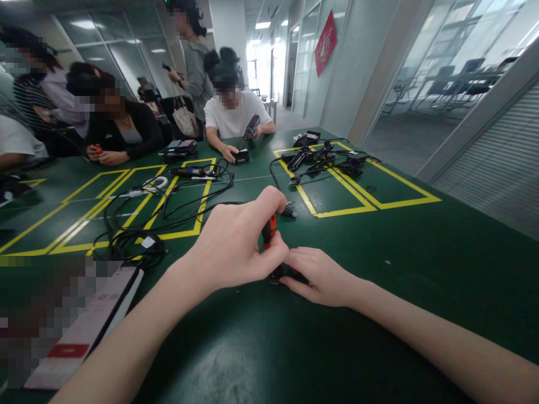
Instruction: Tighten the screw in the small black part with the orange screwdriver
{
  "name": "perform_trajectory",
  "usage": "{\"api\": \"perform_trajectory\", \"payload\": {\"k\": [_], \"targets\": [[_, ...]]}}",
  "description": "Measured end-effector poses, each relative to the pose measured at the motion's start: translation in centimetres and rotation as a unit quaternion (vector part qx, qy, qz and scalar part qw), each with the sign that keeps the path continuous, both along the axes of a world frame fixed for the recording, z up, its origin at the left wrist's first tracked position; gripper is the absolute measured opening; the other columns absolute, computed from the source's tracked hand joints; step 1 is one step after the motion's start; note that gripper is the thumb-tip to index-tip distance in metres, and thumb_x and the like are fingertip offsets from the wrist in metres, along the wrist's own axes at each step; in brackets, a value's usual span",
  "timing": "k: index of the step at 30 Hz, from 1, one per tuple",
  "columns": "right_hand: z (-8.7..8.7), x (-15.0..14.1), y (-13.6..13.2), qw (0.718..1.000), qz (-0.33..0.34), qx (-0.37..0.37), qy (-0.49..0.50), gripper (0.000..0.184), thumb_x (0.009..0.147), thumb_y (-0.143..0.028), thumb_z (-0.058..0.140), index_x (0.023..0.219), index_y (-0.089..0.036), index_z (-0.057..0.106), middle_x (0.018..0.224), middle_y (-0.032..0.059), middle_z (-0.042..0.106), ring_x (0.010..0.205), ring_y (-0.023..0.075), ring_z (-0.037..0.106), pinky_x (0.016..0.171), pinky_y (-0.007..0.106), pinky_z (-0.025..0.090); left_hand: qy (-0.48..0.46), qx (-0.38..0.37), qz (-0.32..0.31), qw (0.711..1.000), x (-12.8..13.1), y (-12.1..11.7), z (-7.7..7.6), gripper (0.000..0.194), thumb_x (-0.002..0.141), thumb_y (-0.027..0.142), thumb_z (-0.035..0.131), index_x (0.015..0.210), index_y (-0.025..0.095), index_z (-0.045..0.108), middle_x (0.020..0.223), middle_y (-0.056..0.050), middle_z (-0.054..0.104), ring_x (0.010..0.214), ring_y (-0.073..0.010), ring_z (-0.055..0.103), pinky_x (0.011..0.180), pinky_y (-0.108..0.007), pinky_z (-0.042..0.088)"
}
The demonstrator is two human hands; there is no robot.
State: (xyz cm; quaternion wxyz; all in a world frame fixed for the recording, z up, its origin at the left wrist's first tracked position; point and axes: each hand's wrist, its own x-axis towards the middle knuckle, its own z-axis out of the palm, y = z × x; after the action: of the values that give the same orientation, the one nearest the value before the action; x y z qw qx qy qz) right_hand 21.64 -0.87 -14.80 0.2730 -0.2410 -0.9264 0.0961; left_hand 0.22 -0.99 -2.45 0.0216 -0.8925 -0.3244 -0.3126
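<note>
My left hand (240, 241) is closed around the upright orange-and-black handle of a screwdriver (270, 229). Its thumb and fingers wrap the handle, and the tool's lower part is hidden behind them. Low on the green table, my right hand (322, 275) pinches a small dark object (275, 275) right beneath the screwdriver. Most of that object is covered by my fingers, so its kind does not show. The two hands meet at the fingertips. Just beyond them lies a black cable end with a plug (288, 212).
Coiled black cables (138, 241) lie to the left, near a tablet-like device (84, 336). More cables and adapters (320, 160) are heaped at the right inside yellow tape (345, 213). Across the table, a person (238, 112) holds a power drill (251, 128) over a black box (241, 156).
</note>
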Motion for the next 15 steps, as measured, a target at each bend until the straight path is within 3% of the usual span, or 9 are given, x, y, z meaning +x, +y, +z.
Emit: {"api": "perform_trajectory", "payload": {"k": [4, 8, 15], "targets": [[-0.15, 0.06, 0.04, 1.000, 0.003, -0.008, 0.004, 0.025, 0.104, -0.025, 0.054, 0.128, -0.018, 0.054, 0.105, 0.0110, 0.076, 0.090, 0.0258, 0.073, 0.078, 0.038, 0.057, -0.015, -0.024, -0.027, 0.999, 0.04, -0.16, -0.02, 0.018, 0.086, 0.015, 0.060, 0.098, 0.023, 0.049, 0.064, 0.011, 0.052, 0.046, -0.0072, 0.047, 0.050, -0.021, 0.030], [-0.24, 0.16, 0.05, 1.000, 0.001, -0.010, 0.001, 0.033, 0.104, -0.025, 0.054, 0.136, -0.017, 0.049, 0.109, 0.0122, 0.076, 0.093, 0.0269, 0.074, 0.079, 0.039, 0.058, -0.016, -0.049, -0.026, 0.998, 0.08, -0.33, 0.25, 0.018, 0.090, 0.021, 0.066, 0.096, 0.023, 0.049, 0.063, 0.012, 0.050, 0.045, -0.0068, 0.046, 0.051, -0.021, 0.031], [-0.10, 0.14, 0.00, 1.000, -0.001, -0.010, -0.003, 0.041, 0.104, -0.024, 0.055, 0.143, -0.016, 0.048, 0.108, 0.0119, 0.076, 0.091, 0.0247, 0.073, 0.078, 0.037, 0.057, -0.009, -0.001, -0.015, 1.000, 0.12, 0.06, 0.02, 0.016, 0.090, 0.021, 0.066, 0.096, 0.021, 0.051, 0.071, 0.008, 0.058, 0.053, -0.0078, 0.052, 0.053, -0.020, 0.035]]}}
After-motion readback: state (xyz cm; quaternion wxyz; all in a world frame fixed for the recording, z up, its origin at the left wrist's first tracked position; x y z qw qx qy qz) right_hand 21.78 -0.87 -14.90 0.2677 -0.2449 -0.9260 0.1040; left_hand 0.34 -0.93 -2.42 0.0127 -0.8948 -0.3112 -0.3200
